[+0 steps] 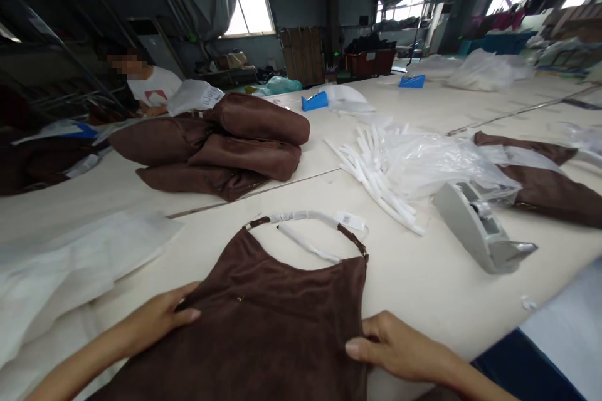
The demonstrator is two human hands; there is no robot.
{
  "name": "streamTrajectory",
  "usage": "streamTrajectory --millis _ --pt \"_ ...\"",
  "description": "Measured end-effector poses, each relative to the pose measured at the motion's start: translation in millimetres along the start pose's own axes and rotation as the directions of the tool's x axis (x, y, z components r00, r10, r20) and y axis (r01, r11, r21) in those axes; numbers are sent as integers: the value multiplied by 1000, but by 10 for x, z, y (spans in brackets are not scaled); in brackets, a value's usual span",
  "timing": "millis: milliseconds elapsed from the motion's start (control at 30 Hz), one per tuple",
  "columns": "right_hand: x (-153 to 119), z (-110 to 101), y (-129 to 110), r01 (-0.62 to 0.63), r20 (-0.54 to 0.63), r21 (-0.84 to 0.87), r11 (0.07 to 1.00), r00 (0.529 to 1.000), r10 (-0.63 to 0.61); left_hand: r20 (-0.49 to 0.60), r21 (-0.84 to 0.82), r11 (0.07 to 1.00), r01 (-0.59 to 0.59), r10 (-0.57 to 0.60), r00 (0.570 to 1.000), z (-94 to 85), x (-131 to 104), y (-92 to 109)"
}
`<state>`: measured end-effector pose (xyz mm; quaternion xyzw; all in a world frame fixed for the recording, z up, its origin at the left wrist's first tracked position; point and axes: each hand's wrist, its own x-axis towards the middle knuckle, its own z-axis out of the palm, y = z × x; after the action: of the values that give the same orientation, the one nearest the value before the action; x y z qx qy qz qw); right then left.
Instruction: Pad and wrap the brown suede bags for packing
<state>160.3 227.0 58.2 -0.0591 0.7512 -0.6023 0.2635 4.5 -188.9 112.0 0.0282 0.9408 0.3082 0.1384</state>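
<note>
Resting flat on the brown suede bag (277,319), your left hand (157,319) lies near the bag's left edge with its fingers held together and stretched along the fabric, gripping nothing. Your right hand (399,348) sits at the bag's right edge, thumb on top of the suede and fingers curled at the side; you seem to pinch the edge, though the fingers underneath are hidden.

The bag lies flat on the cream table (423,276) right in front of you, its mouth pointing away from you. Its handle (305,218), wrapped in white paper, arches over the table just beyond the opening, with a small white tag (350,220) at its right end.

To your left, sheets of white tissue paper (79,257) spread over the table. To your right, a grey tape dispenser (484,229) stands near the bag, and just behind it lie a bundle of white paper strips (371,169) and crumpled clear plastic bags (437,163). Another brown bag (545,185) lies at the right edge. Farther back, a pile of stuffed brown bags (221,147) sits left of centre, two blue tape dispensers (314,101) beyond it, and a person in a white shirt (153,84) at the far left.
</note>
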Motion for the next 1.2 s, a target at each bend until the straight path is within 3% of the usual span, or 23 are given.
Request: streamTrajectory --millis 33,100,167,200,233,300,400,533,667,900,1000,1067,1200 --pt "-18 -71 -10 -19 -47 -23 1000 999 18 64 154 988 -19 9 998 -59 73 176" --pt "55 -317 -36 11 -288 -127 992 956 -48 5 354 923 -151 160 987 -36 188 639" --pt "240 -631 -47 80 -485 -339 937 839 -247 42 361 870 -337 345 937 188 235 1178" --pt "353 -787 -42 96 -494 -467 879 796 -350 80 334 851 -406 404 911 361 230 1443" --pt "468 -931 -30 100 -455 -582 807 783 -425 127 306 832 -463 446 886 558 211 1688" --pt "674 -1159 9 104 -301 -747 657 828 -473 240 268 800 -537 485 841 975 157 2089" --pt "854 -1342 63 113 -116 -860 497 906 -407 352 227 823 -520 429 832 1524 127 2425" --pt "850 -1415 61 141 -51 -884 446 919 -391 321 156 886 -437 373 871 1975 219 2492" --pt "762 -1438 51 121 -88 -878 463 910 -405 249 28 920 -392 373 894 2131 272 2360" --pt "813 -1352 73 146 -146 -826 545 878 -456 138 -348 877 -333 399 907 1983 167 2086" --pt "970 -1119 14 183 -149 -796 577 864 -480 153 -662 720 -207 400 904 1859 107 2053" --pt "1096 -888 -49 205 -145 -782 589 859 -491 176 -787 608 -103 381 908 1786 73 2049" --pt "1271 -523 -129 272 -78 -768 580 859 -506 233 -785 619 2 292 927 1709 68 2010"
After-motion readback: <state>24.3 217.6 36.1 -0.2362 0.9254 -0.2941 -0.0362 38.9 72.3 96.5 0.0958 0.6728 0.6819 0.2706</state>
